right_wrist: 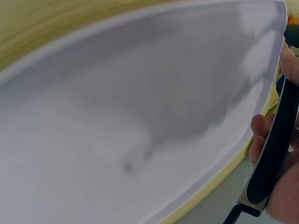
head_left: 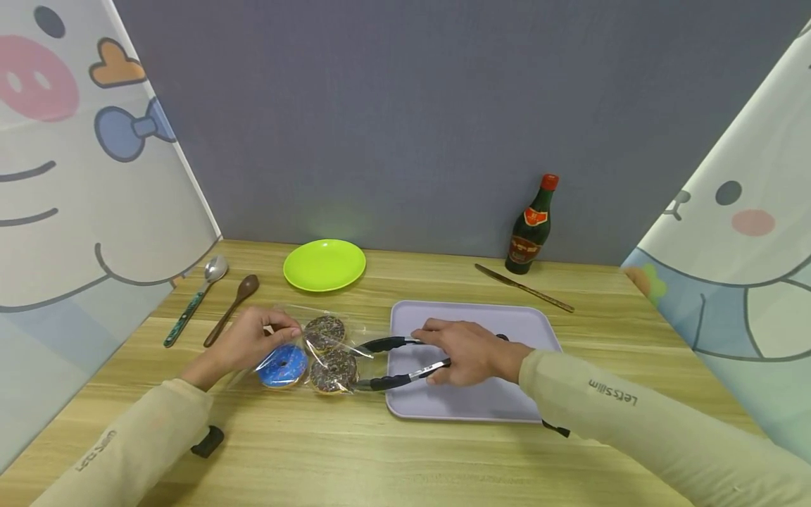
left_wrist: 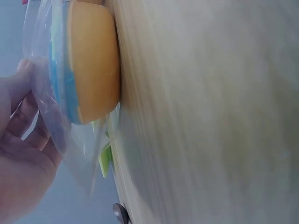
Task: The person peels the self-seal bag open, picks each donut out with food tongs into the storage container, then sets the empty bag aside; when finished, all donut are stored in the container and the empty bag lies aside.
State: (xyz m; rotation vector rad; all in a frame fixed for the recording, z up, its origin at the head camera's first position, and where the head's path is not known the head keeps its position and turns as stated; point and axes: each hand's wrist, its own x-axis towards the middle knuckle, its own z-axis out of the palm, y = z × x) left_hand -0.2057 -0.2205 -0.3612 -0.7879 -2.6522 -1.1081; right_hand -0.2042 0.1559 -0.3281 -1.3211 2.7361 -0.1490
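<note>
My left hand (head_left: 256, 336) pinches the edge of a clear plastic bag (left_wrist: 81, 154) between thumb and fingers. Inside the bag lie a blue-iced doughnut (head_left: 293, 360) and two chocolate doughnuts with sprinkles, one further back (head_left: 324, 329) and one nearer (head_left: 334, 373). In the left wrist view the blue doughnut's orange side (left_wrist: 96, 60) shows through. My right hand (head_left: 469, 352) grips metal tongs (head_left: 388, 382) with black tips and handles, held over the tray. Their spread tips reach the bag's right end beside the nearer chocolate doughnut; whether they touch it I cannot tell.
Under the right hand lies a lilac tray (head_left: 443, 405). A green plate (head_left: 324, 265) is behind the bag, with a metal spoon (head_left: 196, 299) and a brown spoon (head_left: 231, 310) to its left. At the back right stand a dark bottle (head_left: 531, 229) and a knife (head_left: 524, 287).
</note>
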